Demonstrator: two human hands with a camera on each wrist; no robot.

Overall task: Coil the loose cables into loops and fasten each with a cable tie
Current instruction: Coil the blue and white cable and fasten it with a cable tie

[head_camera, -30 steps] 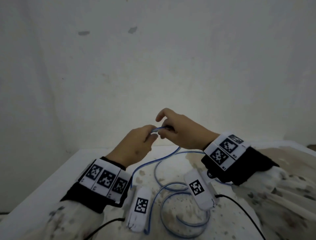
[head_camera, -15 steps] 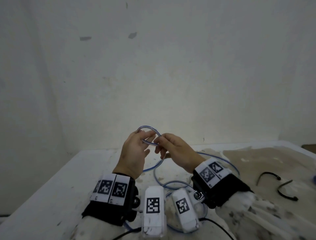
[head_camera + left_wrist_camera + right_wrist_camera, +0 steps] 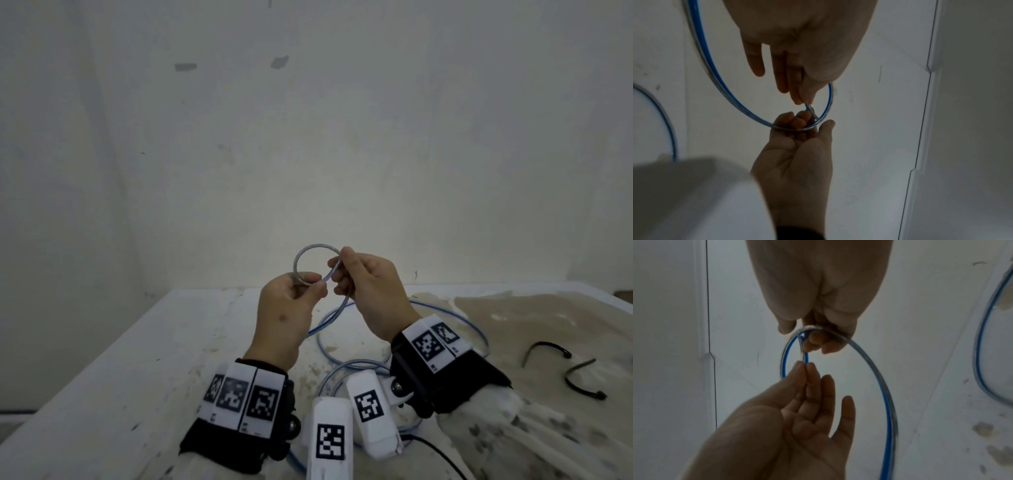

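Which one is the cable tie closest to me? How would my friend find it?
Start at the stained white table and look at its right side, past the right hand. Two black cable ties lie there, apart from the blue cable. The nearer tie is the lower, right one, curled like a hook.

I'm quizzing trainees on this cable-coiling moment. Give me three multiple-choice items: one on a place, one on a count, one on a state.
1. Where do the black cable ties lie?
A. on the table, right of the hands
B. in the left hand
C. around the loop

2. How many ties show?
A. one
B. two
C. four

3. The blue cable is:
A. all flat on the table
B. raised in a small loop, pinched by left hand and right hand
C. already tied

Answers: 1 A, both lie loose there; 2 B, two curved strips; 3 B, fingertips grip the loop.
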